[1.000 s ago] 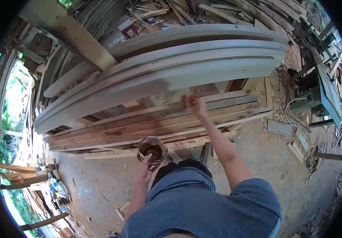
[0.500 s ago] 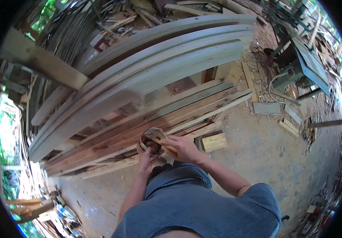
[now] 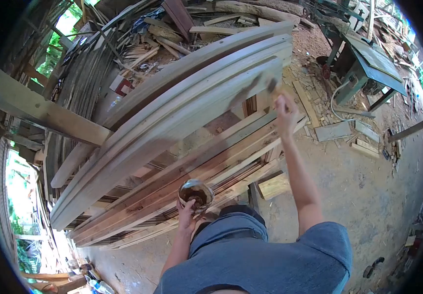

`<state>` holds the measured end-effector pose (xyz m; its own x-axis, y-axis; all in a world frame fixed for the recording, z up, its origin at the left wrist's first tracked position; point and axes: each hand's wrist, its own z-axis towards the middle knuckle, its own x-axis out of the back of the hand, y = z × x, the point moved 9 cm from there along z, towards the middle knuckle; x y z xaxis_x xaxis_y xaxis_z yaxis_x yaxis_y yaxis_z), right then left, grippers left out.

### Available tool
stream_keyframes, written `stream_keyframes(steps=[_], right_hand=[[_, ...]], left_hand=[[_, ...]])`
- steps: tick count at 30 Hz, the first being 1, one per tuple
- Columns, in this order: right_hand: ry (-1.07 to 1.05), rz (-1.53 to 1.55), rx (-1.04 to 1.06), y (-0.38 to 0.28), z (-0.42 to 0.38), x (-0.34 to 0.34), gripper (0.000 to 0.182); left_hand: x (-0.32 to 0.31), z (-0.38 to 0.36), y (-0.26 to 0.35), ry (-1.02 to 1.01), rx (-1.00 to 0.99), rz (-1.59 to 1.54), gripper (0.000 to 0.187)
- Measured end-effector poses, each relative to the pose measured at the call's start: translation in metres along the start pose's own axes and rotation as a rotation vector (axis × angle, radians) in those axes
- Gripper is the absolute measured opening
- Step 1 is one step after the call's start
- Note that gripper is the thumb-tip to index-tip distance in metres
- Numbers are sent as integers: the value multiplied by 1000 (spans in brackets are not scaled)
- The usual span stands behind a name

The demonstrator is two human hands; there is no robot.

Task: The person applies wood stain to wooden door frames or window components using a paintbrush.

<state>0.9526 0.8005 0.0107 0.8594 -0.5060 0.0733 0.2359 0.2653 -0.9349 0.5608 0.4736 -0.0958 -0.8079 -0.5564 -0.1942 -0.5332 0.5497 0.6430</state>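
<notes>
Curved planks lie on a stack of boards, the right hand holding a brush at their right end, the left hand holding a cup before the stack, a bench to the right.

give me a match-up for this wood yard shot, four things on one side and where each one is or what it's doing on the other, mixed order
Things:
1. left hand
2. right hand
3. green machine table
4. flat planks

Places or states:
a. stacked under the curved boards
b. holds a small bowl of dark liquid
c. stands on the ground at upper right
d. raised, with a brush at the end of the curved boards

Pairs: 1-b, 2-d, 3-c, 4-a
</notes>
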Motion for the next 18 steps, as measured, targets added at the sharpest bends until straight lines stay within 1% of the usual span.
stream_keyframes(steps=[1, 2, 3, 4, 5, 7, 9, 11, 13, 15, 16, 17, 18], right_hand=[[117, -41, 28, 9, 20, 7, 30], [115, -31, 24, 15, 37, 2, 30], [165, -85, 2, 17, 50, 2, 29], [213, -139, -20, 21, 54, 3, 27], [205, -133, -28, 17, 50, -2, 27], [172, -275, 98, -6, 34, -21, 25], [100, -292, 281, -28, -3, -44, 25], [-143, -129, 250, -48, -51, -66, 35], [-350, 6, 199, -61, -95, -90, 33], [-598, 61, 258, -90, -132, -113, 30], [-578, 56, 248, -90, -139, -115, 30], [-804, 50, 192, -83, -157, -136, 32], [-1028, 47, 133, -75, -175, -149, 34]], left_hand=[[8, -3, 1, 49, -10, -33, 67], [16, -6, 1, 99, -20, -68, 71], [25, -5, -2, 113, -6, -73, 72], [32, -5, -3, 124, -10, -73, 72], [38, -7, -5, 147, 0, -112, 71], [54, -11, -7, 182, 3, -157, 71], [67, -13, -10, 198, -19, -198, 70], [71, -16, -16, 211, -3, -229, 70], [79, -10, -22, 182, 11, -252, 70], [74, -10, -17, 191, 36, -222, 70], [69, -10, -15, 201, 51, -211, 70], [61, -9, -12, 192, 54, -189, 70], [55, -9, -8, 209, 39, -164, 61]])
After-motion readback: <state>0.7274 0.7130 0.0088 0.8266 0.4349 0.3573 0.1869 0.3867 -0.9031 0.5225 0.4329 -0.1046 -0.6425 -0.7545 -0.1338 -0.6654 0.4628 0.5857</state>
